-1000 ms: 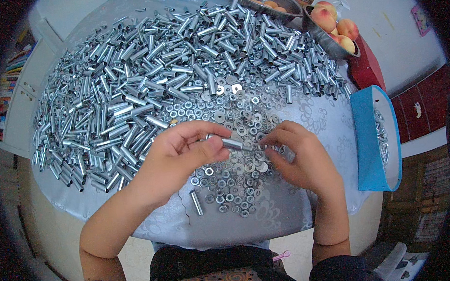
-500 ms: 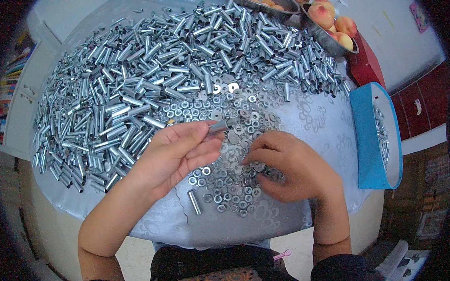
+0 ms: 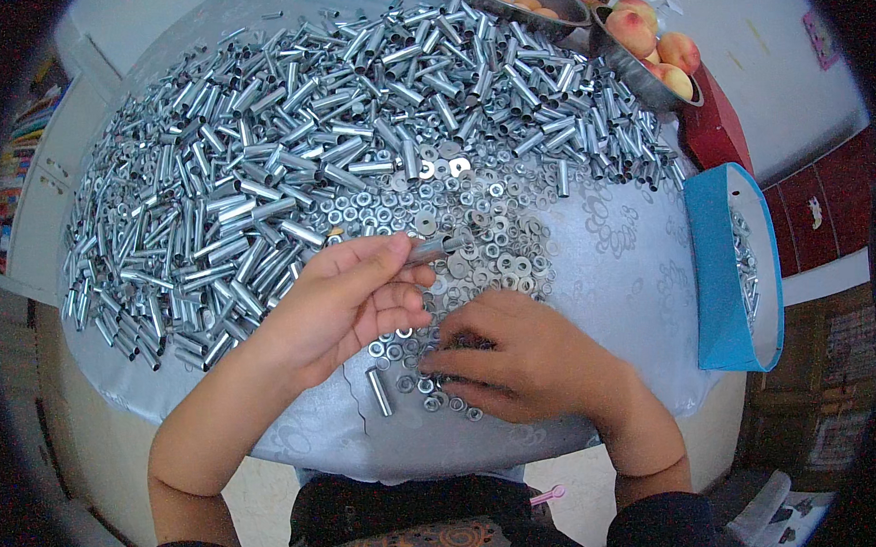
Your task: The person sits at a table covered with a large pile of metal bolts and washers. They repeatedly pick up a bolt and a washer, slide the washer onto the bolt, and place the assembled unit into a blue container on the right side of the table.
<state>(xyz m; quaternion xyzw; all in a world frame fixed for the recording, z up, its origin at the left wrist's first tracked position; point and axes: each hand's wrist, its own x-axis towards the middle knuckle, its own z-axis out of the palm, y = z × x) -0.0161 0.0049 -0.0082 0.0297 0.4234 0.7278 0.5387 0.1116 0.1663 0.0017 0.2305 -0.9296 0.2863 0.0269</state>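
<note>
A shiny metal sleeve point(image 3: 426, 252) with a narrower piece at its right end is pinched between the thumb and fingers of my left hand point(image 3: 347, 296), above the pile. My right hand point(image 3: 518, 357) reaches down among the loose nuts and washers point(image 3: 505, 261), its bent fingers apart and slightly blurred. Its fingertips touch nuts near the front of the heap, and part of that heap is hidden under the palm. One lone metal tube point(image 3: 378, 391) lies on the tablecloth just left of the right fingertips.
A big heap of metal tubes point(image 3: 261, 174) covers the far and left table. At right stands a blue fabric bin point(image 3: 713, 274) holding metal parts. Metal bowls of peaches point(image 3: 676, 50) and eggs point(image 3: 535, 5) sit at the back right, by a red box point(image 3: 712, 119).
My right hand has moved left and nearer to me over the nuts, uncovering washers at the right. My left hand keeps the sleeve in nearly the same place.
</note>
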